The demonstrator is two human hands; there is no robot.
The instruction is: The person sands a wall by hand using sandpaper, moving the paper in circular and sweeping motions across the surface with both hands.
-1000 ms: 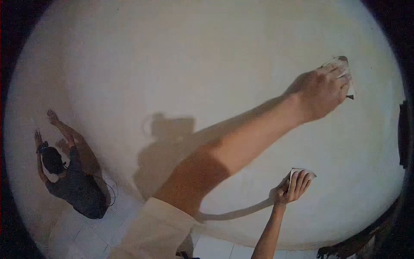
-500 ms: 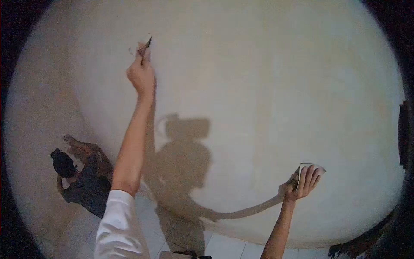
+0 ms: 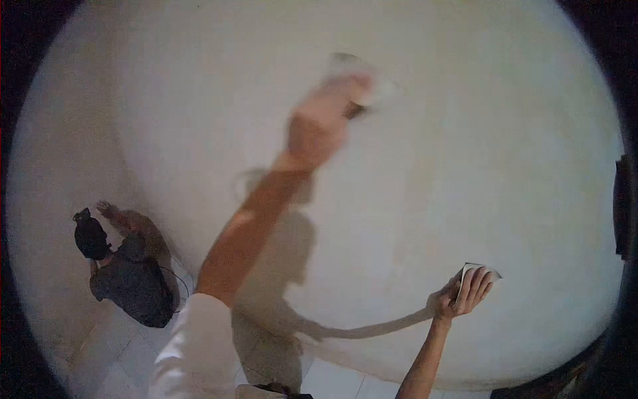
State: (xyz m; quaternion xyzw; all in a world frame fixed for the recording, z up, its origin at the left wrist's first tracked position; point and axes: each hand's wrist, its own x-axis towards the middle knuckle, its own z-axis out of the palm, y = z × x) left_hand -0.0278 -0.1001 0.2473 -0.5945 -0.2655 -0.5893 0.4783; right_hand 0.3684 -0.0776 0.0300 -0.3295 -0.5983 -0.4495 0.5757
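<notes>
Up at the top middle, my left hand (image 3: 316, 130) is pressed toward the pale wall (image 3: 372, 213) and smeared by motion. It grips a sheet of what looks like sandpaper (image 3: 382, 92), whitish with dark edges; the exact finger positions are blurred. Lower on the right, my right hand (image 3: 468, 299) lies against the same wall. Its fingers press over a second folded sandpaper sheet (image 3: 463, 284), white-backed with a dark edge, one side caught by the thumb.
A person in dark clothes and a dark cap (image 3: 136, 286) is low at the left, one hand raised to the wall. Pale floor tiles (image 3: 332, 379) run along the wall's foot. Dark objects stand at the right edge (image 3: 622, 206) and lower right (image 3: 551, 386).
My left hand has swept right across the wall with its sheet. My right hand has slid slightly down. The other person has shifted a little and the view has moved slightly.
</notes>
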